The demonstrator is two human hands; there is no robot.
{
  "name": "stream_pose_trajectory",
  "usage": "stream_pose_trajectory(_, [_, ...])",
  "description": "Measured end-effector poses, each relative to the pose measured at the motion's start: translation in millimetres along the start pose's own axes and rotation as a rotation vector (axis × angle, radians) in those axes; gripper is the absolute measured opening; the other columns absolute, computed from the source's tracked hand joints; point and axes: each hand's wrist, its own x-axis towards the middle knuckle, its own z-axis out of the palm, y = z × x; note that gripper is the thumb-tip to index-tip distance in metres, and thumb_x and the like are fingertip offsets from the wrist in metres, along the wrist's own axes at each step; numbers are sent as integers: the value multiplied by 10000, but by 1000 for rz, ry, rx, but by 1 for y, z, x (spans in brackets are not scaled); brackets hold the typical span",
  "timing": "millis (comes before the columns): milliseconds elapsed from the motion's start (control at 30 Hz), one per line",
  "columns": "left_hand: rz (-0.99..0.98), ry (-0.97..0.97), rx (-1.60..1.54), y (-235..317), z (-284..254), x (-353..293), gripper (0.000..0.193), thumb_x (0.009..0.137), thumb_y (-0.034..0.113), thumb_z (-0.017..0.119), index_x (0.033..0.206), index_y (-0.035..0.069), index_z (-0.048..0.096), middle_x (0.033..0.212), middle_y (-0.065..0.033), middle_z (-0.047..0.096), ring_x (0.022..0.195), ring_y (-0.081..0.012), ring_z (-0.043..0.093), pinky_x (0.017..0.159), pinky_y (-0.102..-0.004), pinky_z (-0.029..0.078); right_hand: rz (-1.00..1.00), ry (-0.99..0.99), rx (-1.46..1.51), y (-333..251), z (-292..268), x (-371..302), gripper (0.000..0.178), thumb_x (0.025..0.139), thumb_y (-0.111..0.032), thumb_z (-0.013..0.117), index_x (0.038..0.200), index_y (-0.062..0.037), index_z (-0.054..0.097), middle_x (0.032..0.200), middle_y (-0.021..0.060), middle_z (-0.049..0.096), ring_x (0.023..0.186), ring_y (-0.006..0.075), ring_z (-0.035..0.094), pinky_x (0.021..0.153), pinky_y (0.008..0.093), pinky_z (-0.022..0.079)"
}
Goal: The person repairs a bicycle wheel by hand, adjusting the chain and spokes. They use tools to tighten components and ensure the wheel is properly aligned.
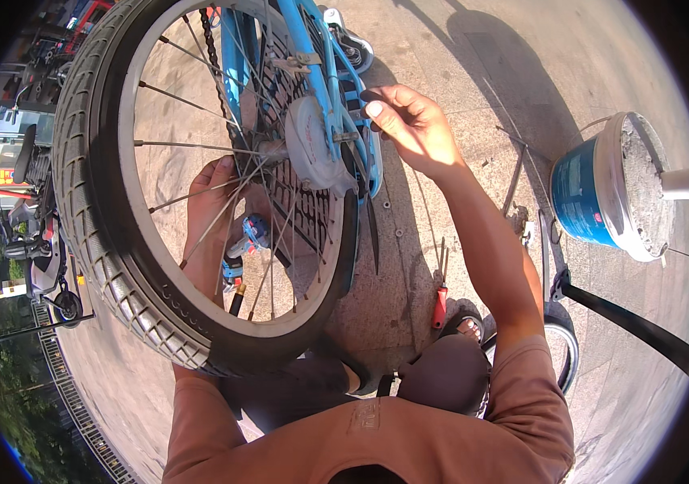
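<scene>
A bicycle wheel with a black tyre [110, 266] and thin spokes stands in front of me, joined to a light blue frame [332, 97]. A white round cover [306, 145] sits beside its hub [272, 152]. Reaching in behind the spokes, my left hand [210, 198] has its fingers curled near the hub and chain [217, 64]; what they grip, if anything, is hidden. My right hand [417, 133] is at the right side of the blue frame, thumb and fingers closed around a small dark piece that I cannot make out.
Below the wheel lies a blue power tool [254, 231]. A red-handled screwdriver [440, 306] and a small nut [398, 232] are on the paving. To the right stands a bucket [586, 194] with a blue side; a parked scooter [46, 258] is far left.
</scene>
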Motion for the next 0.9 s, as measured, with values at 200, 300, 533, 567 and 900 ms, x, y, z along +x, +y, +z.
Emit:
stream_pose_trajectory(200, [35,-12,-17,2,5,-6,203,976,208,577,1098,45,575,1015,-90,666,909,-202,637,821,-363,511,79,-16,112,12,16,-42,372,888,-40,686,1234,-31,548,1010,32,652,923,92,605,820,261,505])
stream_pose_trajectory(300, [50,-31,-44,4,8,-8,192,970,183,577,1103,49,544,1047,-100,655,930,-211,629,822,-368,510,84,43,200,18,32,-37,345,886,-15,677,1209,-35,559,993,26,649,909,84,602,801,243,504])
stream_pose_trajectory(533, [79,18,-67,-2,18,-12,216,964,208,590,1105,53,540,1055,-100,652,962,-210,622,853,-382,497,-54,200,179,22,49,-30,196,866,-50,670,1056,-39,626,845,19,642,715,66,608,597,218,486])
stream_pose_trajectory(567, [84,20,-62,-2,18,-12,223,963,214,594,1108,53,541,1057,-98,652,968,-208,621,861,-386,493,-103,219,188,22,52,-28,187,869,-48,665,1052,-39,626,838,18,641,713,65,607,594,217,483])
stream_pose_trajectory(900, [126,15,-109,-2,20,-13,214,953,200,629,1069,22,604,940,-67,678,840,-167,650,749,-322,536,13,116,273,25,44,-28,222,889,79,616,1082,-28,590,1020,26,630,946,94,607,822,233,504])
